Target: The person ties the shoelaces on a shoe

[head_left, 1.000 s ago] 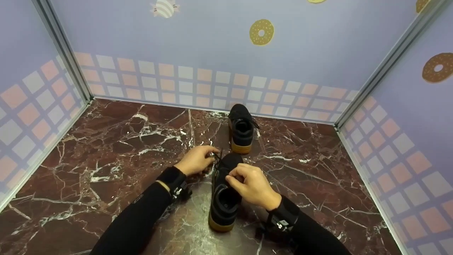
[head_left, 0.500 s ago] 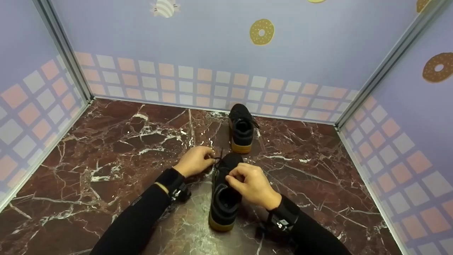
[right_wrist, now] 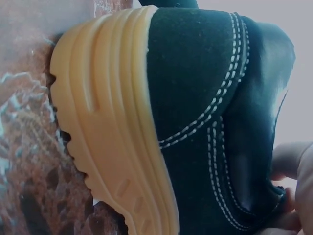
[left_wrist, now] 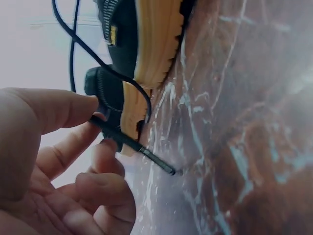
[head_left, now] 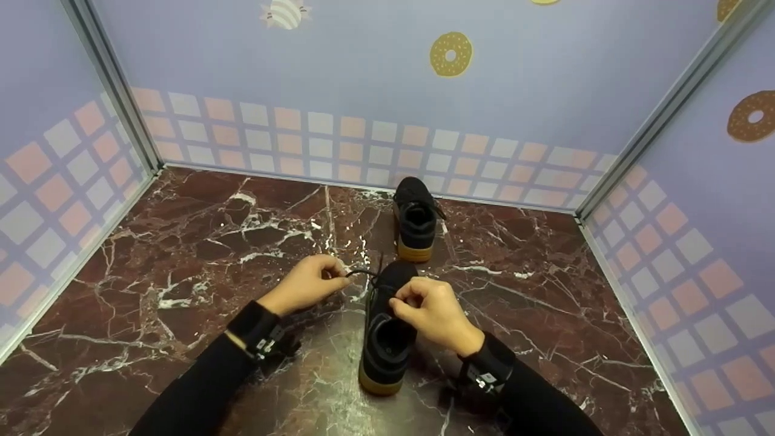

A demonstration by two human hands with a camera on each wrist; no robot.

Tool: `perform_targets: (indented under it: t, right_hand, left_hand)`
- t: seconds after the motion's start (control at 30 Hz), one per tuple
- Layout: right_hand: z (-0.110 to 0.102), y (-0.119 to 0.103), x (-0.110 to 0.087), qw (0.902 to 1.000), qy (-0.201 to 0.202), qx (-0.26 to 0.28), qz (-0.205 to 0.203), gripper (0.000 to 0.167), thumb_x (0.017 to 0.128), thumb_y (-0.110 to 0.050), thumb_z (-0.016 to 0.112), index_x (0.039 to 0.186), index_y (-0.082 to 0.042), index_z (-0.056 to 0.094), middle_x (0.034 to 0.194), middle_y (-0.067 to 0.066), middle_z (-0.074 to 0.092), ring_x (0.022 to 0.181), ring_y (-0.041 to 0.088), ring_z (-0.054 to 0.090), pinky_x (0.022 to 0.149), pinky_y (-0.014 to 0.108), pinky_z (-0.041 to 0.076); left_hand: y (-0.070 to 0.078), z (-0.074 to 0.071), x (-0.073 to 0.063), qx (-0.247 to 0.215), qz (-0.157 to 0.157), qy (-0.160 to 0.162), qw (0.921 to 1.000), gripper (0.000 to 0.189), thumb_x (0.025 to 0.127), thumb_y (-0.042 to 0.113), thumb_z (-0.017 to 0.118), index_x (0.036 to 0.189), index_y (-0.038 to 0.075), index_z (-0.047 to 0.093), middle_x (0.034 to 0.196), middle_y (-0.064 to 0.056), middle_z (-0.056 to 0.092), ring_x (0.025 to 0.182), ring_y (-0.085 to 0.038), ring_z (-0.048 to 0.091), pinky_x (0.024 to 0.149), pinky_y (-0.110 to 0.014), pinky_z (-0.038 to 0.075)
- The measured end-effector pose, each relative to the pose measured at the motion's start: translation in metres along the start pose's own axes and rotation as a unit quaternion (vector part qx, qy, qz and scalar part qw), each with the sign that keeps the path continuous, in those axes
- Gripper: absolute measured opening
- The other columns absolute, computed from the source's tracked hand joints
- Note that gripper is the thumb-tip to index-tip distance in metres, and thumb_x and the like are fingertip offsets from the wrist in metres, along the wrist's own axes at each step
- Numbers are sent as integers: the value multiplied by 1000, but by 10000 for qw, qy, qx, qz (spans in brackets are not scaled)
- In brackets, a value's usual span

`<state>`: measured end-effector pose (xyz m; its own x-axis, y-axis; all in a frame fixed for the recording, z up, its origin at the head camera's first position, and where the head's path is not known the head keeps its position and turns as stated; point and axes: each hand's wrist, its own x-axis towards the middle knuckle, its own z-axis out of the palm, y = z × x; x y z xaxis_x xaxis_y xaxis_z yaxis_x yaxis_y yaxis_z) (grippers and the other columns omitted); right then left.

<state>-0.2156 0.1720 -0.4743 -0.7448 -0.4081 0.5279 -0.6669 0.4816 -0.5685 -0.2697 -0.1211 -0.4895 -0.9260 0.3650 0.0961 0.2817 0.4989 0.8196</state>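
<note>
A black shoe (head_left: 384,357) with a tan sole stands on the floor, toe pointing away from me. My left hand (head_left: 309,281), left of its toe, pinches a black shoelace (head_left: 361,271) between thumb and fingers. In the left wrist view the lace's tip (left_wrist: 161,164) sticks out past the fingertips, and the lace loops back toward the shoe. My right hand (head_left: 433,312) grips the near shoe at the front of its opening, fingers curled. The right wrist view has these fingers (right_wrist: 288,161) at the collar's edge, beside the heel and sole (right_wrist: 112,122); the fingertips are partly hidden.
A second black shoe (head_left: 415,224) with a tan sole stands just beyond, close to the back wall (head_left: 363,72). Patterned panels enclose the dark red marbled floor (head_left: 181,254) on the left, back and right.
My left hand has moved left and slightly toward me, drawing the shoelace out from the shoe. The right hand stays at the shoe's opening.
</note>
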Motion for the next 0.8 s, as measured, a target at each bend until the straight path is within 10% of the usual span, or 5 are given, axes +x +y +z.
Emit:
perform_targets:
  t: [0.47,0.8]
  right_hand:
    - [-7,2,6,9893,-385,783,1170,9,94,-5,83,88,-10,78,76,-10,64,69,6,55,66,22,45]
    - [-9,6,10,9599,-577,1678,2172,7,95,-11,80,90,-6,78,73,-6,65,56,7,50,51,20,40]
  left_hand:
    - [11,-21,-30,-225,345,-1348,9900,14,99,21,83,100,10,74,88,0,71,76,-13,62,69,-25,55]
    - [35,-30,-43,-1014,585,-1804,9766,24,99,14,85,120,9,75,93,-5,77,78,-19,70,67,-26,58]
